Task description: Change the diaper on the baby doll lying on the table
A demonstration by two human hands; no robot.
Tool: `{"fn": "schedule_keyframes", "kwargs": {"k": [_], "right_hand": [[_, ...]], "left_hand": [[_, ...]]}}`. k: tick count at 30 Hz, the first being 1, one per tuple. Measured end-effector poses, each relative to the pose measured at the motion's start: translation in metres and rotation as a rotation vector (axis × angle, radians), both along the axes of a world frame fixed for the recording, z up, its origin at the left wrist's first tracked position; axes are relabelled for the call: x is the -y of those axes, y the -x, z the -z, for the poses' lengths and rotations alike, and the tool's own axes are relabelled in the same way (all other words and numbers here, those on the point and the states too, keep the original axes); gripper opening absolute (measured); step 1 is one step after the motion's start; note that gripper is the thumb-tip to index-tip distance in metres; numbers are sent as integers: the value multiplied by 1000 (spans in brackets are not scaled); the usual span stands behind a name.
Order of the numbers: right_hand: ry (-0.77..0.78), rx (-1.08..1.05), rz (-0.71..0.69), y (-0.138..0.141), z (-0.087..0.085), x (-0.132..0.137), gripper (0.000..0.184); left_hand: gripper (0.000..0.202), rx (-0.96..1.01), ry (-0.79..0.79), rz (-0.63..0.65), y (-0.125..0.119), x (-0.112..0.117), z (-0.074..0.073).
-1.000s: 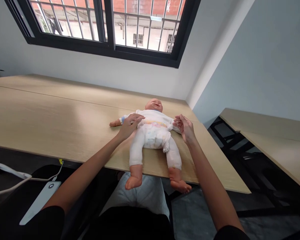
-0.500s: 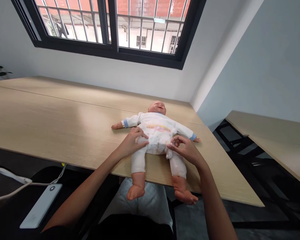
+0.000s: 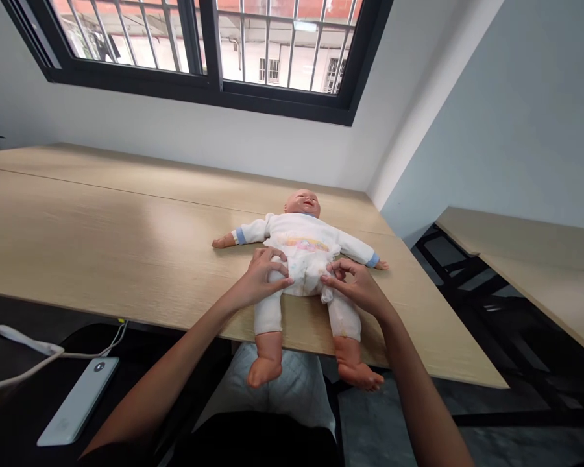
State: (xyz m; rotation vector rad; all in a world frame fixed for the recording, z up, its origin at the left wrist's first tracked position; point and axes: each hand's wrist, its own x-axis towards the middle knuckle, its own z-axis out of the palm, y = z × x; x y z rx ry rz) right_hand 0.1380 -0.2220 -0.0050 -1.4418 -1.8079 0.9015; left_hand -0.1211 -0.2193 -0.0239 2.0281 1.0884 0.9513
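Note:
A baby doll (image 3: 296,227) lies on its back on the wooden table, its head toward the window and its feet (image 3: 264,360) past the near edge. It wears a white top with blue cuffs, white trousers and, over them, a white diaper (image 3: 305,272). My left hand (image 3: 267,275) is at the diaper's left side, with thumb and fingers closed on its edge by the leg opening. On the opposite side my right hand (image 3: 350,282) pinches the other edge, where the material bunches up over the thigh. Some of the gripped edge is hidden behind the fingers.
The wooden table (image 3: 102,227) runs along the wall under a barred window (image 3: 214,52). A second table (image 3: 530,259) stands at right. Below the near edge at left are a white power bank (image 3: 80,402) and a white cable (image 3: 24,383).
Both hands have drawn slightly inward, and the diaper's front is more bunched between them. The view has shifted a little; the doll stays in place on the table.

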Motion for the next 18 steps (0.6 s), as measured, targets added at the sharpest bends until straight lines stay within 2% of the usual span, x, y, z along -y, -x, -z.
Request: {"fn": "schedule_keyframes", "kwargs": {"k": [3, 10, 18], "right_hand": [[8, -4, -11, -2, 1, -2, 59], [30, -14, 18, -6, 4, -5, 57], [26, -20, 14, -3, 4, -3, 62]], "left_hand": [[17, -17, -25, -6, 0, 1, 0], [22, 185, -54, -6, 2, 1, -1], [16, 71, -106, -22, 2, 2, 0]]}}
